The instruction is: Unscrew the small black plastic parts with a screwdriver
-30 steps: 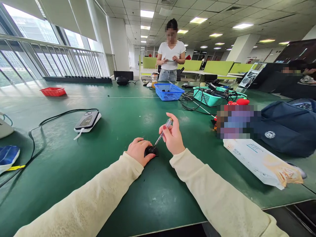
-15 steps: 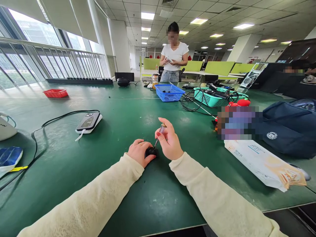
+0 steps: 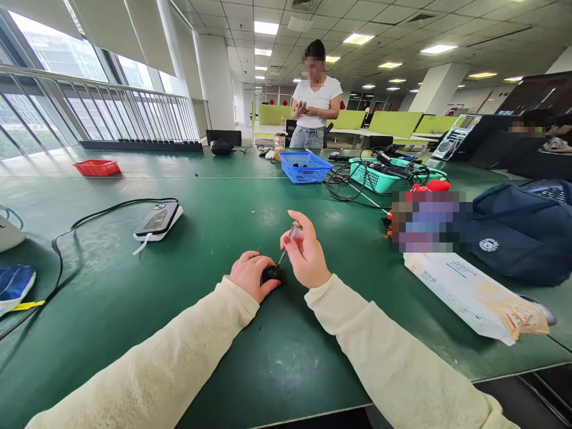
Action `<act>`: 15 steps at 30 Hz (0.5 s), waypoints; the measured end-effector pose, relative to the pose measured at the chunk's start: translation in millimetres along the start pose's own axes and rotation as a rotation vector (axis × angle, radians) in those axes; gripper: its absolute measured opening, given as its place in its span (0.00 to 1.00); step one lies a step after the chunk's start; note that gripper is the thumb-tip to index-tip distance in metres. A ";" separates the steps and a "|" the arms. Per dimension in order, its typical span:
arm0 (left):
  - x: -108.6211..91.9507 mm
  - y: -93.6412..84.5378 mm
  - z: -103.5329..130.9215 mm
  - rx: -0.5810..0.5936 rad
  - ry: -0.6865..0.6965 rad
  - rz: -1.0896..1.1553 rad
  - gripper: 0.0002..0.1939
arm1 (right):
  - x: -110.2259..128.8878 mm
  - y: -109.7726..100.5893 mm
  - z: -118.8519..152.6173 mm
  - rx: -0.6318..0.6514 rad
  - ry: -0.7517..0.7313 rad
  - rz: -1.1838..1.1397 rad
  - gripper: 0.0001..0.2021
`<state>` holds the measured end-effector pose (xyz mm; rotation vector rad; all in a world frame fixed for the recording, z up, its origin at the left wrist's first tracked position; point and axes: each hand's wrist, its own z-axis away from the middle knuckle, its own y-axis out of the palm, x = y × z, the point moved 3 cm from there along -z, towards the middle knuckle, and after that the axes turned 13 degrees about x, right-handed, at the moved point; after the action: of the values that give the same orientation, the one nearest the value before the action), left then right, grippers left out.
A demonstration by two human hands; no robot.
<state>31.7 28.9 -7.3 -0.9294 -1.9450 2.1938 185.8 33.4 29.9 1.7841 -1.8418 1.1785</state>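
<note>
While the left hand (image 3: 252, 276) pinches a small black glinting object (image 3: 273, 273) just below centre, right hand (image 3: 308, 256) gripping a slim clear-handled screwdriver (image 3: 294, 230) slanting onto it, shiny green surface (image 3: 218, 214), metal-railed windows (image 3: 49, 44) upper left.

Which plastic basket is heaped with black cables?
The teal slotted plastic basket, rightmost; the blue latticed plastic basket and shallow red plastic basket aren't.

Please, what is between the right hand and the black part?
Head view: the screwdriver shaft slants from the right hand down to the black part.
</note>
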 end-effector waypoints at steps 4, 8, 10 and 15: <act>0.7 1.0 -0.2 -0.028 0.005 -0.014 0.16 | 0.3 -0.4 -0.7 -0.005 0.022 -0.013 0.21; 0.3 0.5 -0.1 -0.022 0.012 -0.008 0.16 | 0.1 -0.2 -0.7 -0.009 0.030 -0.030 0.21; 0.1 0.0 0.0 -0.013 0.008 0.003 0.16 | -0.5 0.0 -0.6 -0.009 0.031 -0.033 0.21; 0.6 -0.7 -0.1 -0.017 0.008 0.007 0.16 | -8.1 -2.9 -2.4 -0.051 0.083 -0.062 0.22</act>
<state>31.1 29.4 -6.8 -0.9473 -1.9627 2.1775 189.2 40.9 26.5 1.7252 -1.7415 1.1552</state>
